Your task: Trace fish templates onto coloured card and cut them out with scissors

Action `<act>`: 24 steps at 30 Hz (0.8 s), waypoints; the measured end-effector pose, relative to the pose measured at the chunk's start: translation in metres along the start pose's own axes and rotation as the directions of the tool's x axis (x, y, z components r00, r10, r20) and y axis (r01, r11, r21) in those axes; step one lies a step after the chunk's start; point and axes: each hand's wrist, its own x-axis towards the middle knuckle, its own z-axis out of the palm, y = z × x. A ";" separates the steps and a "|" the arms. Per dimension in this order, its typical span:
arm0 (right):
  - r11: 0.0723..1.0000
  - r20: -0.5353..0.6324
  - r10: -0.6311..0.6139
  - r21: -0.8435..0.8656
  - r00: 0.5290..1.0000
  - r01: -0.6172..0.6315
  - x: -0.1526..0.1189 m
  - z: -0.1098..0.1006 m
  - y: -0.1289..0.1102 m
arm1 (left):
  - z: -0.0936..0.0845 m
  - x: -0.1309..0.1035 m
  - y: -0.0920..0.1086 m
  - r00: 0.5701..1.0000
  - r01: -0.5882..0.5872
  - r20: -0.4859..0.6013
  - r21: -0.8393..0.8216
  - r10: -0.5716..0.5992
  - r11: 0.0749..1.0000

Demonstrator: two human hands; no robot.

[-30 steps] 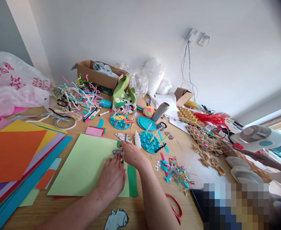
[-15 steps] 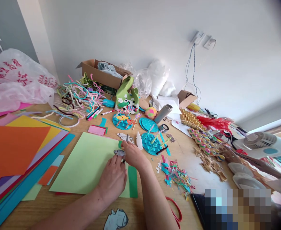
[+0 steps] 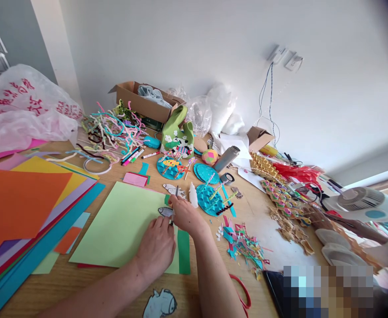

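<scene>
My left hand point(image 3: 157, 245) rests on the right part of a light green sheet point(image 3: 117, 221), its fingers bent and pressed together near a black pen tip or cap; what they hold is too small to make out. Just above it, my right hand point(image 3: 187, 216) is closed on a slim dark pen point(image 3: 177, 191) that points up. Beside both hands lies a small grey paper fish point(image 3: 165, 211). Another fish cutout point(image 3: 172, 190) lies behind, next to a white glue bottle point(image 3: 193, 195). A dark green strip point(image 3: 183, 251) shows at the sheet's right edge.
Coloured sheets point(image 3: 24, 207) are stacked at the left. Blue discs point(image 3: 210, 199), a metal flask point(image 3: 227, 159) and paper scraps point(image 3: 245, 243) lie to the right. Red scissors point(image 3: 243, 291), a phone point(image 3: 275, 289) and a larger fish cutout point(image 3: 160, 304) are near the front.
The view has shifted slightly, so the background sits a little further right. Both hands have kept nearly the same pose and place.
</scene>
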 end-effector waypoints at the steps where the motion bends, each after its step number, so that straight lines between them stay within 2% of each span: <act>1: 1.000 0.002 0.000 -0.005 1.000 0.000 0.000 0.000 0.000 | 0.000 0.000 0.000 1.000 -0.003 0.004 0.000 0.003 1.000; 11: 0.999 0.003 0.005 -0.038 1.000 -0.005 -0.001 -0.002 0.000 | 0.002 0.001 -0.001 0.999 -0.028 0.018 0.035 0.028 0.999; 18: 1.000 0.003 0.010 -0.010 1.000 -0.010 0.000 -0.004 0.000 | 0.004 0.000 -0.001 0.999 -0.033 -0.009 0.032 0.033 0.999; 24: 0.999 -0.019 -0.006 0.038 1.000 0.007 -0.002 -0.007 0.004 | 0.001 0.000 -0.001 1.000 -0.023 0.010 0.034 0.023 0.999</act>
